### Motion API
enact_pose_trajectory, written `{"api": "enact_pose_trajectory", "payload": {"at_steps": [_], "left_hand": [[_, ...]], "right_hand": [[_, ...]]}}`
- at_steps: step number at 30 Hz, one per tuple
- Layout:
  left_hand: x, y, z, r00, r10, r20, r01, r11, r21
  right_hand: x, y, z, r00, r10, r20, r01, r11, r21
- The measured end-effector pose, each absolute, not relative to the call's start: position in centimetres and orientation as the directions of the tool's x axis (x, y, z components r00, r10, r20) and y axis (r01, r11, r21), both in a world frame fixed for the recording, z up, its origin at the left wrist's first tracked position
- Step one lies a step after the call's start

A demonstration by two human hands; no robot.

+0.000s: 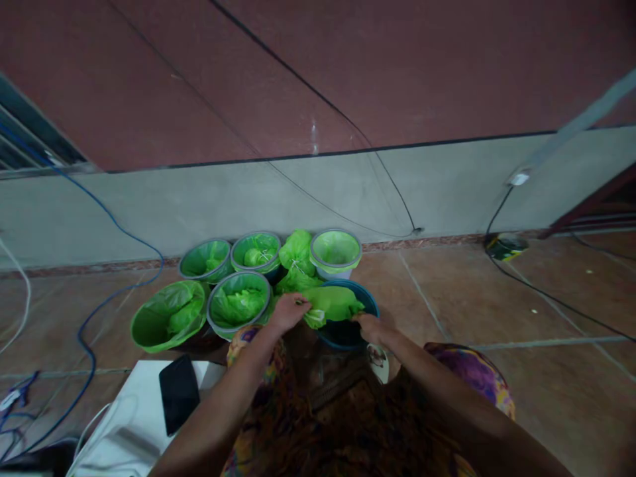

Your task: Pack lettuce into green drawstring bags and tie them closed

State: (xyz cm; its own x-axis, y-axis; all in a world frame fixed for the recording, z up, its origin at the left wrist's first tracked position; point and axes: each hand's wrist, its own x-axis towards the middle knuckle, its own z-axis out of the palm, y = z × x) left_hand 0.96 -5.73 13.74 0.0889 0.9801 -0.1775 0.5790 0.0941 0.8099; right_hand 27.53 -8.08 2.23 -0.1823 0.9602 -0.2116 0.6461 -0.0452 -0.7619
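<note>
A green plastic bag (336,302) is stretched between my two hands over the mouth of a dark blue bucket (370,298). My left hand (289,311) is closed on the bag's left end, where a pale tie or print shows. At its other end, my right hand (371,328) grips the bag close to the bucket's right rim. Inside the bucket it looks dark. Just behind my left hand a tied, puffed green bag (297,248) stands among the bins, beside a white bin (336,248) lined in green.
Several green-lined bins stand to the left, including a grey-rimmed bin (239,301) and a green-lined bin (169,315). A phone (179,394) lies on a white box (142,397). A blue cable (92,351) crosses the tiled floor; a can (507,246) sits by the wall.
</note>
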Motion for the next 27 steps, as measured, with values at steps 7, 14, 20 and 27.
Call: {"api": "enact_pose_trajectory", "payload": {"at_steps": [7,14,20,27], "left_hand": [[7.9,-2.0,5.1,0.303,0.848,-0.434,0.604,0.182,0.776],[9.8,0.4,0.5,0.414,0.730,-0.544,0.487,0.327,0.810],[9.9,1.3,-1.3,0.418,0.720,-0.553,0.405,0.398,0.824],[9.0,0.8,-1.3,0.351,0.708,-0.612,0.368,0.497,0.786]], "right_hand": [[29.9,-6.0,6.2,-0.427,0.850,-0.309,0.773,0.166,-0.612],[28.0,-2.8,7.3,-0.343,0.840,-0.421,0.889,0.145,-0.434],[27.2,-0.9,4.5,-0.277,0.836,-0.475,0.938,0.128,-0.322],[28.8,1.8,5.3,-0.059,0.935,-0.351,0.977,-0.019,-0.214]]}}
